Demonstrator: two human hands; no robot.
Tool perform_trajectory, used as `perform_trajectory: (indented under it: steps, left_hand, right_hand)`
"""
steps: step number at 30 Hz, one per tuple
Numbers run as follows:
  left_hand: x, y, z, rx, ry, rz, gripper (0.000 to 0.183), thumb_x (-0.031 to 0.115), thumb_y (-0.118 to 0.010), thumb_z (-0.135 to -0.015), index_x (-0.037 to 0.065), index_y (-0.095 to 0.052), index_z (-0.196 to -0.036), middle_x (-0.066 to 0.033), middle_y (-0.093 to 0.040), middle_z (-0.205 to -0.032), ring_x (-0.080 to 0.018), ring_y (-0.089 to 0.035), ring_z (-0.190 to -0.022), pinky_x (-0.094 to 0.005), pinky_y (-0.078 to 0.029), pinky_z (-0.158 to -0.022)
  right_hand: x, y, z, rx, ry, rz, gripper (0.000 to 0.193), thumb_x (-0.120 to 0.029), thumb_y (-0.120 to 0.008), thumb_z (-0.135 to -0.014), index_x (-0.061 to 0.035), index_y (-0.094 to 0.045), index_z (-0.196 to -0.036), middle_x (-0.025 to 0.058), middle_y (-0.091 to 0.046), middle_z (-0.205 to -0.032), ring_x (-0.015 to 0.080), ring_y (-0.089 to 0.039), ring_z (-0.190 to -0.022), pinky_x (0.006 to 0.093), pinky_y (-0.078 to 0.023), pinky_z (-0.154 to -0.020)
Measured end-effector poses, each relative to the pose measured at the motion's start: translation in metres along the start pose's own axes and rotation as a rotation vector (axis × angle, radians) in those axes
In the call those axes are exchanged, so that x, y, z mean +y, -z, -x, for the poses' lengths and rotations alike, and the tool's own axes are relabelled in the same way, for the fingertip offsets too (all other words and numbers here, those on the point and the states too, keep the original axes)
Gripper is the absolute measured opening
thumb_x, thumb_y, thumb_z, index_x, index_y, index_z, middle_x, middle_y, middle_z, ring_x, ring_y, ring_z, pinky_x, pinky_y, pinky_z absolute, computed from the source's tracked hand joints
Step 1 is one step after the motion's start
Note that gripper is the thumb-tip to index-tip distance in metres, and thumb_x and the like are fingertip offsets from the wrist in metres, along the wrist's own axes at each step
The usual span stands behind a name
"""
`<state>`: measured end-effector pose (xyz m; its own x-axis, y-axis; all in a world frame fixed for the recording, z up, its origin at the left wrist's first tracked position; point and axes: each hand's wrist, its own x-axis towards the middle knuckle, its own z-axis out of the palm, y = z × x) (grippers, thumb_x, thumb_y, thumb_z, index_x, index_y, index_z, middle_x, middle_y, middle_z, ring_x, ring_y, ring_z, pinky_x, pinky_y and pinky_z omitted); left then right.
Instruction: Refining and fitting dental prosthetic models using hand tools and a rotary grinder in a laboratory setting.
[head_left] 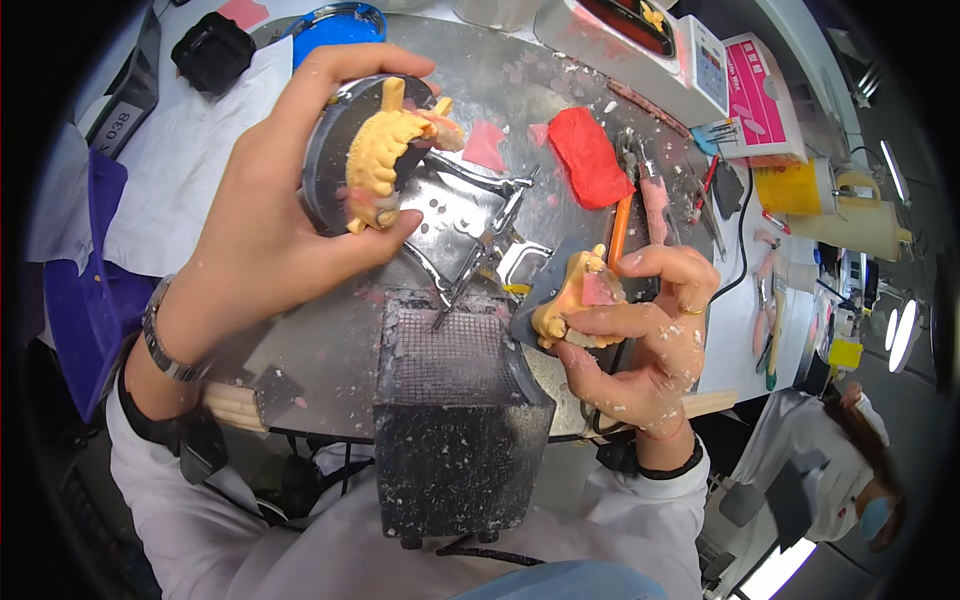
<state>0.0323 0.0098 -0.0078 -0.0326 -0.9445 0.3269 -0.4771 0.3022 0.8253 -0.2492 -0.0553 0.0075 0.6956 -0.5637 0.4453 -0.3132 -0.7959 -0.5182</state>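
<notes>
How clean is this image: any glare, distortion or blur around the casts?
Head view: fisheye bending toward the rim, with black corners; head view: bright glints on the chrome frame, and ceiling lamps burnt white at the right; head view: the round-based cast in the left hand and the other cast in the right hand look fairly sharp, with no obvious motion blur.

A tilted yellow dental cast (374,152) is held left of a pink-patched cast (573,288).
</notes>
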Motion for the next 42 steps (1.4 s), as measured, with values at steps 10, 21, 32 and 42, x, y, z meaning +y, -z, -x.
perform_trajectory:
  steps: [10, 21, 32, 42]
  left_hand:
    - [-0.007, -0.002, 0.005, 0.030, -0.011, 0.045, 0.071, -0.002, -0.073, -0.074, 0.000, -0.037, -0.135, -0.0138, -0.051, -0.130, -0.0190, -0.053, -0.118, -0.0300, -0.041, -0.102]
    - [-0.010, 0.005, 0.006, 0.030, -0.069, -0.091, 0.068, -0.002, -0.072, -0.074, -0.001, -0.041, -0.134, -0.0121, -0.045, -0.135, -0.0191, -0.051, -0.121, -0.0304, -0.039, -0.103]
    - [-0.008, 0.007, 0.007, 0.013, -0.068, -0.097, 0.067, 0.000, -0.072, -0.074, 0.000, -0.040, -0.133, -0.0111, -0.046, -0.130, -0.0179, -0.050, -0.118, -0.0302, -0.039, -0.101]
    - [-0.005, 0.007, 0.004, 0.000, -0.082, -0.106, 0.068, 0.002, -0.073, -0.073, 0.001, -0.038, -0.132, -0.0112, -0.045, -0.127, -0.0176, -0.050, -0.117, -0.0307, -0.039, -0.100]
  right_hand:
    - [0.003, -0.002, 0.001, -0.009, -0.014, -0.027, 0.031, -0.009, -0.078, -0.049, -0.0170, -0.072, -0.078, 0.0064, -0.052, -0.102, 0.0243, -0.045, -0.097, 0.0357, -0.038, -0.081]
    - [0.013, -0.010, 0.002, -0.012, 0.100, -0.091, 0.025, -0.010, -0.072, -0.049, -0.0166, -0.061, -0.071, 0.0084, -0.034, -0.100, 0.0245, -0.039, -0.091, 0.0636, -0.023, -0.107]
    - [0.017, -0.015, 0.000, -0.049, 0.145, -0.120, 0.026, -0.007, -0.072, -0.052, -0.0152, -0.058, -0.072, 0.0101, -0.033, -0.102, 0.0260, -0.038, -0.092, 0.0714, -0.020, -0.106]
    - [0.020, -0.011, -0.004, -0.095, 0.185, -0.112, 0.029, -0.004, -0.074, -0.053, -0.0166, -0.058, -0.074, 0.0101, -0.036, -0.105, 0.0276, -0.040, -0.089, 0.0714, -0.022, -0.105]
